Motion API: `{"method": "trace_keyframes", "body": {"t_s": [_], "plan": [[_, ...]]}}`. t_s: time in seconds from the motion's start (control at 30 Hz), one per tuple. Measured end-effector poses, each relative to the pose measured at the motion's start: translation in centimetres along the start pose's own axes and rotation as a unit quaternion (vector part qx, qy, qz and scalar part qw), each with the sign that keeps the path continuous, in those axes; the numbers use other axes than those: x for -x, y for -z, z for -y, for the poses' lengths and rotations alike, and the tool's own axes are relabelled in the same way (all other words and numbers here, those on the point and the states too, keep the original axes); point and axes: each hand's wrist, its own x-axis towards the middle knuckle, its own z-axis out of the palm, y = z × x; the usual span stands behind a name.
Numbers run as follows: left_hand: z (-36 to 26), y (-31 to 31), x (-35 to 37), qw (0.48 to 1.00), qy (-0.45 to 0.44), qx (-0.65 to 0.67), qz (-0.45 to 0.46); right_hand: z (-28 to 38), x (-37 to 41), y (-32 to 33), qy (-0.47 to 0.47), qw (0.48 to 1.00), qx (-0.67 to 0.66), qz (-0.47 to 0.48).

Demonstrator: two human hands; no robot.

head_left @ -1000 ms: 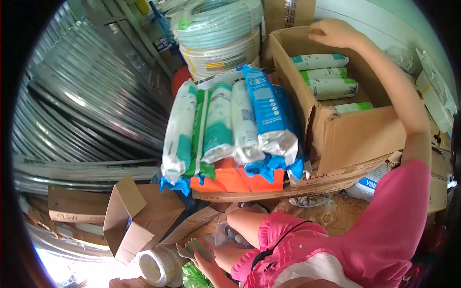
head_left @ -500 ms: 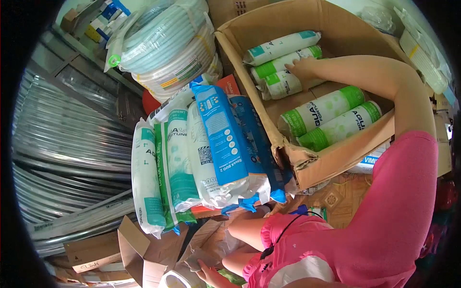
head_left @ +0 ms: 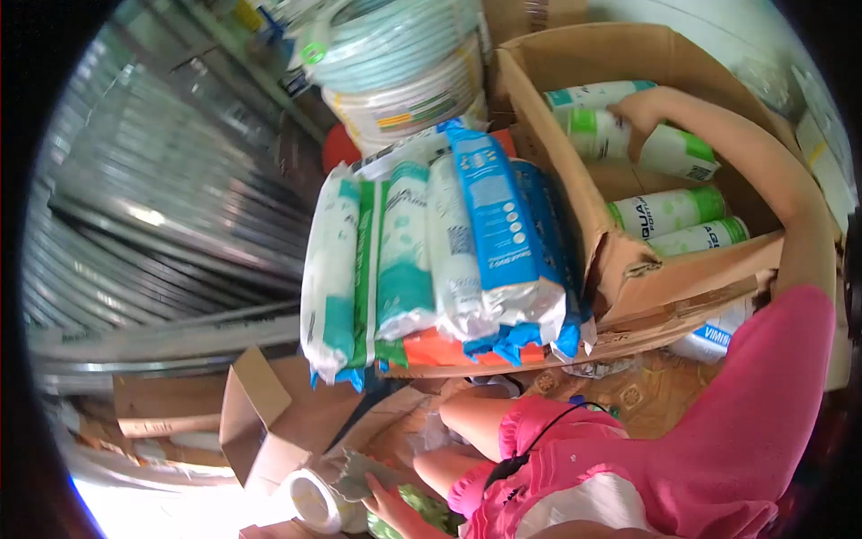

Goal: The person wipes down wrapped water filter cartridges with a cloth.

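Observation:
Inside a large cardboard box (head_left: 557,180), my right hand (head_left: 645,115) is wrapped round a white and green packet (head_left: 673,151). A white and teal packet (head_left: 597,93) lies behind it. Two more green and white packets, an upper one (head_left: 675,208) and a lower one (head_left: 705,236), lie side by side nearer the box's front wall. Low in the view, my left hand (head_left: 388,505) holds a torn grey piece (head_left: 364,476), close to a white roll (head_left: 314,501) and a green bag (head_left: 409,512).
Left of the box stands a stack of packets, with a blue one (head_left: 498,207) on top. Coiled hoses (head_left: 400,54) rise behind. Wrapped metal pipes (head_left: 162,260) fill the left side. An open carton (head_left: 287,418) sits at the lower left.
The view has shifted, so the scene sits further right. My right hand has closed on a green and white packet and turned it. My left hand still holds the grey piece.

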Motion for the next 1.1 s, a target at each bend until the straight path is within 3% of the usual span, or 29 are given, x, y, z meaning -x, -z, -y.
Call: {"method": "trace_keyframes", "body": {"t_s": [0.1, 0.2, 0.27, 0.37, 0.43, 0.5, 0.57, 0.67, 0.77, 0.83, 0.87, 0.93, 1.03, 1.1], "plan": [[-0.6, 1.1, 0.7, 0.999, -0.014, 0.029, -0.017, 0.8, 4.9, 7.0, -0.007, 0.99, -0.018, -0.14], [-2.3, 1.4, 2.5, 0.998, -0.003, 0.042, -0.053, -1.1, 8.8, 10.8, 0.03, 0.932, -0.12, -0.34], [-2.9, 2.2, 3.6, 0.997, -0.018, 0.056, -0.052, -2.8, 11.9, 12.5, 0.022, 0.873, -0.174, -0.455], [-2.2, 6.0, 4.7, 0.997, -0.021, 0.023, -0.075, 0.4, 16.0, 12.1, 0.085, 0.762, -0.246, -0.592], [-1.7, 8.7, 5.0, 0.998, -0.017, 0.028, -0.058, 5.2, 18.3, 10.6, 0.157, 0.691, -0.303, -0.637], [-2.7, 8.4, 6.2, 0.985, -0.117, 0.105, -0.076, 12.1, 19.5, 8.0, 0.241, 0.628, -0.383, -0.632], [-4.6, 9.1, 7.1, 0.981, -0.097, 0.109, -0.13, 19.4, 19.8, 5.6, 0.335, 0.574, -0.47, -0.58], [-6.4, 11.6, 5.6, 0.972, -0.169, 0.104, -0.125, 31.8, 19.4, 1.4, 0.458, 0.504, -0.624, -0.383], [-9.6, 10.4, 4.0, 0.918, -0.231, 0.165, -0.277, 45.1, 17.6, -2.7, 0.515, 0.432, -0.74, -0.004], [-7.9, 9.9, 1.4, 0.905, -0.268, 0.008, -0.33, 54.2, 16.2, -5.9, 0.481, 0.379, -0.735, 0.291], [-7.0, 9.8, 0.3, 0.894, -0.28, -0.093, -0.337, 57.4, 15.1, -7.4, 0.473, 0.377, -0.709, 0.362], [-6.3, 8.5, 0.4, 0.863, -0.303, -0.333, -0.23, 63.2, 13.7, -9.9, 0.454, 0.359, -0.674, 0.459], [-6.8, 6.1, 2.6, 0.78, -0.373, -0.501, 0.029, 67.7, 12.5, -11.9, 0.422, 0.328, -0.665, 0.521], [-6.2, 6.6, 1.9, 0.753, -0.387, -0.531, -0.006, 69.2, 12.7, -11.8, 0.426, 0.323, -0.656, 0.533]]}}
